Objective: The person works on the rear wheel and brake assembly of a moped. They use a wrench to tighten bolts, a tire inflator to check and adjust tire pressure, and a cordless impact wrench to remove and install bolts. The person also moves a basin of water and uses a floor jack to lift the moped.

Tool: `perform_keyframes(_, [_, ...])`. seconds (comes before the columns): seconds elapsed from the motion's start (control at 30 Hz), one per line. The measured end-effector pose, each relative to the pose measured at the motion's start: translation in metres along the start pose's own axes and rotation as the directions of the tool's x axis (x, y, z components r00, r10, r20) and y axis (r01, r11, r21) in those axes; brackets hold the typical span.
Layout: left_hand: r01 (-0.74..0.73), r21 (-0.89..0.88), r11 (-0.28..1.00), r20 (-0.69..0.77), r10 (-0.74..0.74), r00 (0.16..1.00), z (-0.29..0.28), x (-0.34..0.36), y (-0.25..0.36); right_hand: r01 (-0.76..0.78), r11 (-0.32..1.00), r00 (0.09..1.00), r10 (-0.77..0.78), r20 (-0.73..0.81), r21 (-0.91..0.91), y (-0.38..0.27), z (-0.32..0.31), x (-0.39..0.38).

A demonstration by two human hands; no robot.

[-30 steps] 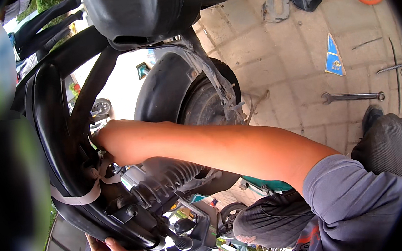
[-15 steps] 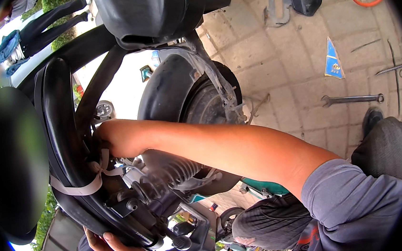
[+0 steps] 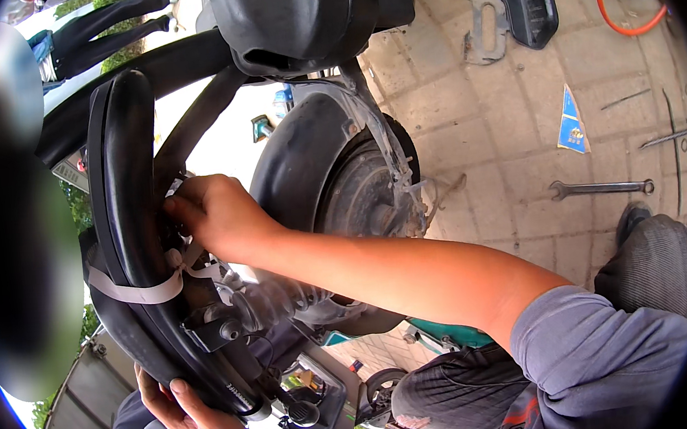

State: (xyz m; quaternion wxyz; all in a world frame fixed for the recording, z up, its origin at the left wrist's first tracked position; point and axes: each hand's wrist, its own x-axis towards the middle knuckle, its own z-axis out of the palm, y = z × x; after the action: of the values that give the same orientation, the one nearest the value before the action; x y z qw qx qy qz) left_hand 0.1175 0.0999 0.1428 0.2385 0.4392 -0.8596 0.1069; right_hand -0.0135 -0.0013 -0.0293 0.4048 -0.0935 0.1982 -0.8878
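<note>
The black tubular frame [image 3: 134, 175] of a two-wheeler runs down the left side, with a pale strap [image 3: 142, 294] knotted around it. My right hand [image 3: 216, 209] reaches in beside the frame, above the knot. Its fingers and thumb are bent together, and whatever lies between them is hidden. Lower down, my left hand [image 3: 185, 416] grips the lower end of the frame, its thumb and fingers against the black surface. A coil-spring shock absorber [image 3: 282, 301] sits beneath my right forearm. Behind that arm is the wheel [image 3: 357, 185] under its black mudguard [image 3: 293, 153].
An open-end wrench [image 3: 603, 188], a blue pennant-shaped piece [image 3: 571, 123], a black plastic cover [image 3: 528, 2] and a grey metal bracket [image 3: 486, 26] lie on the paving [image 3: 475, 129]. An orange hoop [image 3: 629, 28] is at the upper right. Another person's legs [image 3: 111, 34] show at the upper left.
My right hand has drawn slightly up and out of the frame, so more of its fingers and thumb show. My left hand keeps its hold. The whole view has shifted a little.
</note>
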Motion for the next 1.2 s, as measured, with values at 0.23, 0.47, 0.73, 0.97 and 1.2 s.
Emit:
perform_keyframes(0.23, [-0.023, -0.042, 0.999, -0.005, 0.023, 1.0, -0.001, -0.002, -0.002, -0.263, 0.962, 0.962, 0.256, 0.1, 0.074, -0.01, -0.009, -0.007])
perform_keyframes(0.47, [-0.017, -0.067, 0.998, 0.03, 0.019, 0.999, -0.004, -0.002, -0.003, -0.185, 0.977, 0.982, 0.18, 0.059, 0.11, -0.006, -0.021, -0.005])
perform_keyframes(0.73, [-0.041, -0.024, 0.999, 0.002, 0.041, 0.999, -0.001, -0.003, -0.002, -0.287, 0.728, 0.955, 0.266, 0.129, 0.622, -0.017, -0.027, -0.005])
perform_keyframes(0.97, [-0.04, -0.013, 0.999, 0.008, 0.04, 0.999, -0.001, -0.003, 0.001, -0.4, 0.683, 0.911, 0.369, 0.183, 0.612, -0.009, -0.03, 0.013])
perform_keyframes(1.2, [-0.012, -0.04, 0.999, -0.007, 0.012, 1.0, 0.001, -0.005, 0.0, -0.51, 0.659, 0.846, 0.499, 0.186, 0.553, -0.006, -0.017, 0.015])
